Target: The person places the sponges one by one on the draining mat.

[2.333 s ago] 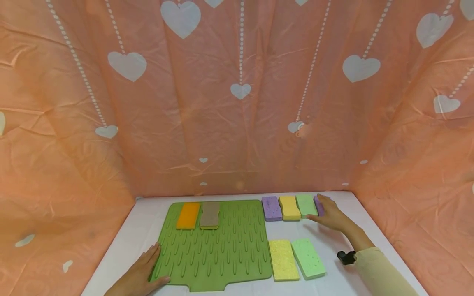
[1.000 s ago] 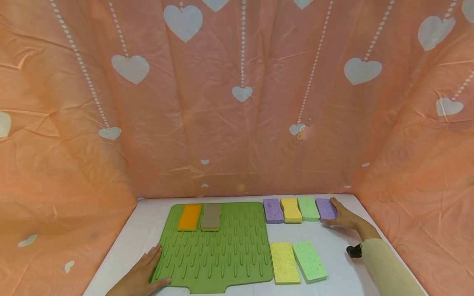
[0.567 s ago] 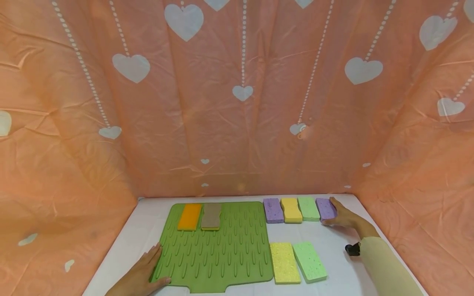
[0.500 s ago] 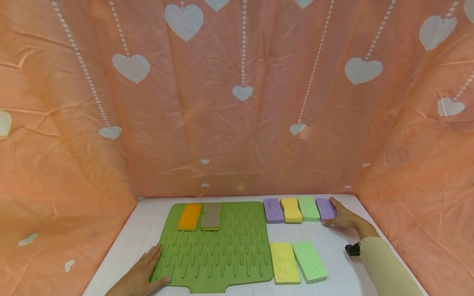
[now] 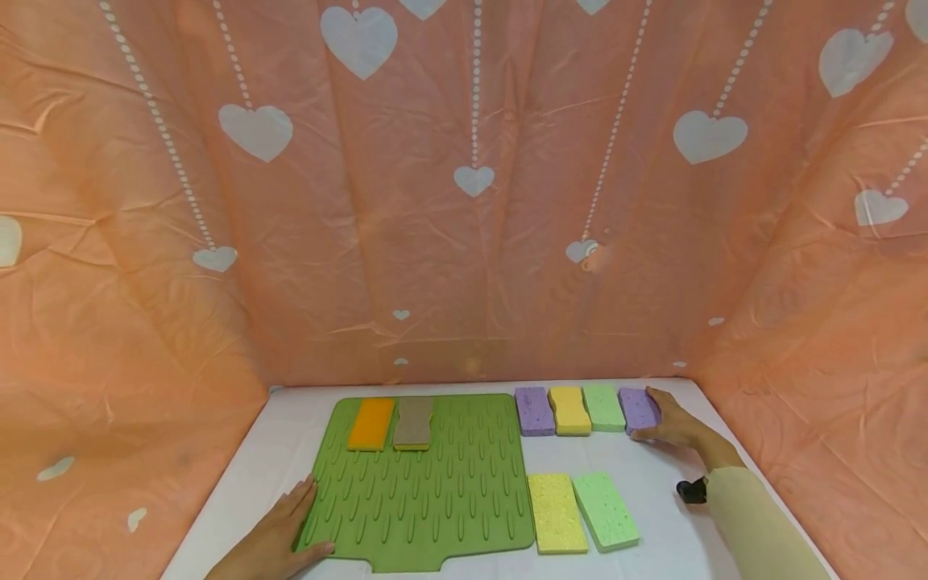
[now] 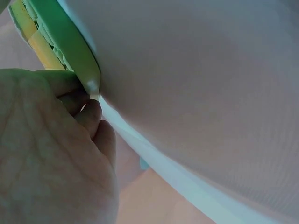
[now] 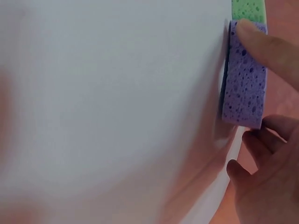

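Note:
At the back right, my right hand (image 5: 670,420) grips the end purple sponge (image 5: 638,409) by its right part. In the right wrist view the thumb lies on this pitted sponge (image 7: 245,77), with the fingertips at its lower end. My left hand (image 5: 271,536) rests at the left edge of the ribbed green mat (image 5: 428,507), fingers extended, thumb on its front corner. The left wrist view has the left fingers (image 6: 88,116) right at the mat's edge (image 6: 77,51). On the mat lie an orange sponge (image 5: 371,424) and a grey-topped sponge (image 5: 413,423).
Left of the gripped sponge, a light green sponge (image 5: 603,408), a wavy yellow one (image 5: 569,411) and another purple one (image 5: 535,412) form a row. Closer in lie a yellow sponge (image 5: 557,513) and a green sponge (image 5: 606,511). A pink heart-printed curtain (image 5: 471,266) encloses the white table (image 5: 239,475).
My right hand has shifted right from over the light green and end purple sponges to the purple sponge's right side. Over the last second both hands stay nearly still.

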The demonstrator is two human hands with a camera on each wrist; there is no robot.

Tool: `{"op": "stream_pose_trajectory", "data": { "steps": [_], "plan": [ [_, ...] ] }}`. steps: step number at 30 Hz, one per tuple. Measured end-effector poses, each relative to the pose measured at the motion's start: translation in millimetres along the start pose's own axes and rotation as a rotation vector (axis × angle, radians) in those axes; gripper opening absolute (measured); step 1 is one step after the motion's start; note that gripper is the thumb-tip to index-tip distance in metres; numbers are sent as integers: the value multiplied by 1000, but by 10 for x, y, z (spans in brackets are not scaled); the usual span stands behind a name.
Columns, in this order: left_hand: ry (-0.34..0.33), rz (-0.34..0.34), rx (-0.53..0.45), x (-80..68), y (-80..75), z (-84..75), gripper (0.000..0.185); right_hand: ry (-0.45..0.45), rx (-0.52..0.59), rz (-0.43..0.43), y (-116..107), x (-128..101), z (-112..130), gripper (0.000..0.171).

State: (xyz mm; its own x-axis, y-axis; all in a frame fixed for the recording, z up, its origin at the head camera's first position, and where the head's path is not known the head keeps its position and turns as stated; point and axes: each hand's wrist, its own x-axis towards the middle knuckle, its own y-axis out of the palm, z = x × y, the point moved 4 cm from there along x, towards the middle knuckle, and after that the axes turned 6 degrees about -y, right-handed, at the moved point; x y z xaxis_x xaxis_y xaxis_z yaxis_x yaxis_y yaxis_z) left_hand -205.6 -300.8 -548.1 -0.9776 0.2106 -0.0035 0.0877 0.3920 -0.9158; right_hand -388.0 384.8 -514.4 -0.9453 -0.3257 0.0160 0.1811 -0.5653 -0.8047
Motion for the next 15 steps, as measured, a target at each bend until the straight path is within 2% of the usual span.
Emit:
{"op": "stream_pose_trajectory", "data": {
  "steps": [9,15],
  "plan": [
    [17,-12,46,6,11,-5,104,-17,-32,-90,-25,-76,20,122],
    [-5,4,13,1,-15,-23,106,-22,-44,-136,-61,-109,87,121]
  ]
}}
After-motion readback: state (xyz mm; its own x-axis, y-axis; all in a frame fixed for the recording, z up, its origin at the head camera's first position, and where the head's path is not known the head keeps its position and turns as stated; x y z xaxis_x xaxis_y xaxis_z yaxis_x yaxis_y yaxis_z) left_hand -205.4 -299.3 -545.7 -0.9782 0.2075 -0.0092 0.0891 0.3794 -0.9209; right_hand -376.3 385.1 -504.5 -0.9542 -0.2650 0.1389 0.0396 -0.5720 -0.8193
